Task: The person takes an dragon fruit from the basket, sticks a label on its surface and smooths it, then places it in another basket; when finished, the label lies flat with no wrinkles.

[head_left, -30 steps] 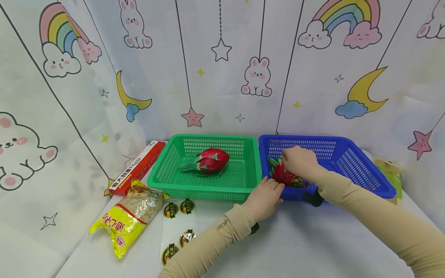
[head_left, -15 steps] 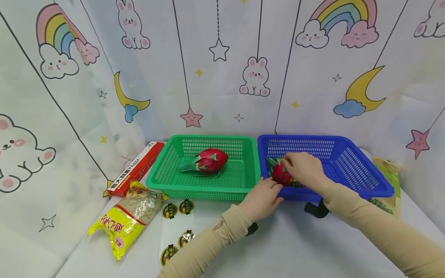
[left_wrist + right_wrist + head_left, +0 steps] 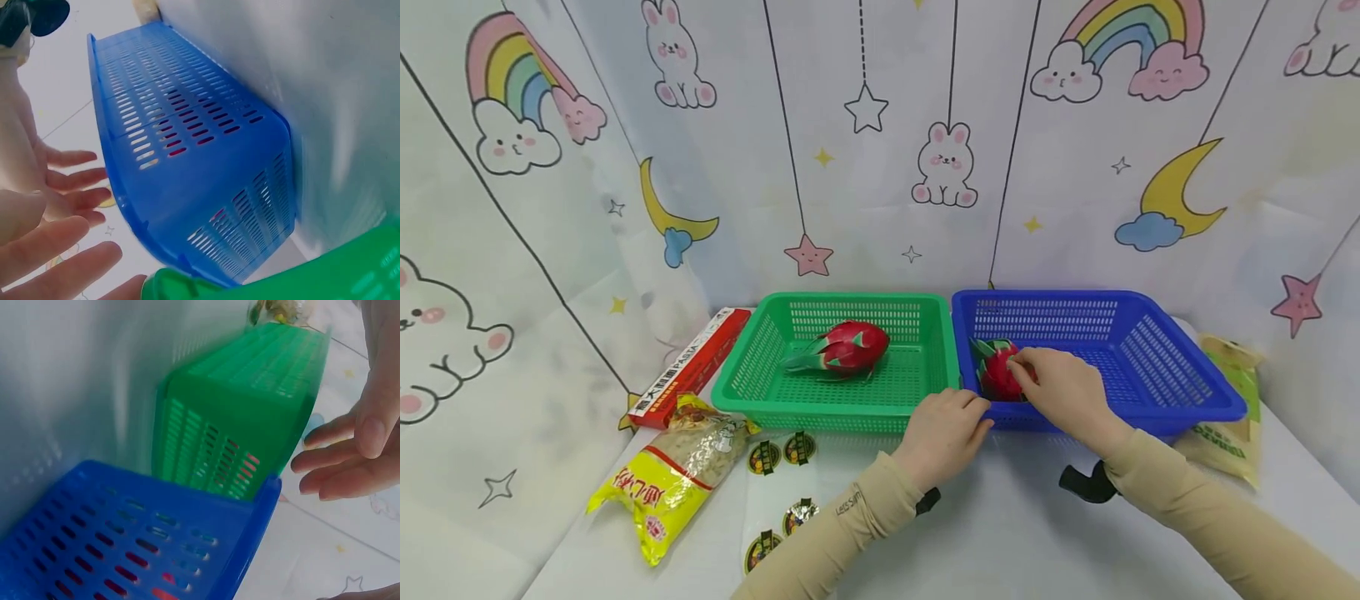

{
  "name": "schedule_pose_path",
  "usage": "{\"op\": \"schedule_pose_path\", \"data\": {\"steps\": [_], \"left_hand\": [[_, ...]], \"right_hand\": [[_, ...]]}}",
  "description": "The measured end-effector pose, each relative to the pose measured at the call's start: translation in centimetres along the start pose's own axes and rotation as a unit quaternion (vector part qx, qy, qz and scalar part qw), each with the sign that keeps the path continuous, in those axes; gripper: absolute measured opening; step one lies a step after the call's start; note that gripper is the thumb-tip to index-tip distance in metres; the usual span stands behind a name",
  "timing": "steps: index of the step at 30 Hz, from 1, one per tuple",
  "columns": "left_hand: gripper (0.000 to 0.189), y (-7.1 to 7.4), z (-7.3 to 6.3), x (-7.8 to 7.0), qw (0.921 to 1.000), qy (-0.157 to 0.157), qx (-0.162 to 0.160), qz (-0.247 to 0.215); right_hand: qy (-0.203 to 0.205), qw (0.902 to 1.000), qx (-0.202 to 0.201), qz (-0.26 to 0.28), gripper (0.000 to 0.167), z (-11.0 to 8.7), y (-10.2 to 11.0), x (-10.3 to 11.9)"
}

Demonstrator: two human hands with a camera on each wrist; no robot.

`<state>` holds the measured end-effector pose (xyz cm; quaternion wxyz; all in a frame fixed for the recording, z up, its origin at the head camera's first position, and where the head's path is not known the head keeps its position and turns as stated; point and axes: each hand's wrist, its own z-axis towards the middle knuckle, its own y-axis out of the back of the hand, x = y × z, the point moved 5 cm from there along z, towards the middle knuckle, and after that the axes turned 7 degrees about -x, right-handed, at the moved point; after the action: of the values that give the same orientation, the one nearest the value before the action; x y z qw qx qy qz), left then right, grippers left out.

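Observation:
In the head view, a dragon fruit [image 3: 997, 372] lies at the left end of the blue basket [image 3: 1052, 296]. My right hand [image 3: 1067, 396] is beside it with loosely bent fingers at its right side; contact is hard to tell. In the left wrist view that hand's fingers are spread above the blue rim. My left hand [image 3: 947, 435] is in front of where the two baskets meet, its relaxed fingertips at the rims. Another dragon fruit [image 3: 853, 348], with long green scales, lies in the green basket [image 3: 820, 408].
Left of the green basket are a red pasta box [image 3: 688, 367] and a yellow-ended bag of pasta [image 3: 677, 471]. A sheet of round stickers [image 3: 763, 457] lies in front. Behind the blue basket's right side stands a green and tan bag [image 3: 1228, 417]. A patterned curtain closes the back.
My right hand has drawn back a little to the right, baring more of the dragon fruit. A round label seen by the fruit is now hidden. My left hand has shifted slightly left and down.

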<state>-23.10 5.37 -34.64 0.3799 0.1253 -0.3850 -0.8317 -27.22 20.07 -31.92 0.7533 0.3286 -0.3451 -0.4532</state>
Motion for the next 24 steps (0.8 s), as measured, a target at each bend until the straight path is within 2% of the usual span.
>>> {"op": "schedule_pose_path", "data": {"steps": [8,15,19,24], "left_hand": [[0.013,0.9,-1.1,0.5,0.9998,0.0,-0.02,-0.005],[0.015,1.8,-1.9,1.0,0.9986,0.009,-0.052,-0.008],[0.015,2.3,-2.6,1.2,0.9977,0.007,-0.067,-0.006],[0.015,2.8,-3.8,1.8,0.9971,0.015,-0.074,-0.013]], "right_hand": [[0.043,0.9957,-0.082,-0.003,0.01,-1.7,0.1,0.8],[0.111,0.9801,-0.165,0.0,0.012,-3.1,0.3,2.0],[0.139,0.9741,-0.178,0.005,0.014,-3.9,0.3,2.7],[0.15,0.9729,-0.176,0.009,0.014,-5.0,0.4,3.2]]}}
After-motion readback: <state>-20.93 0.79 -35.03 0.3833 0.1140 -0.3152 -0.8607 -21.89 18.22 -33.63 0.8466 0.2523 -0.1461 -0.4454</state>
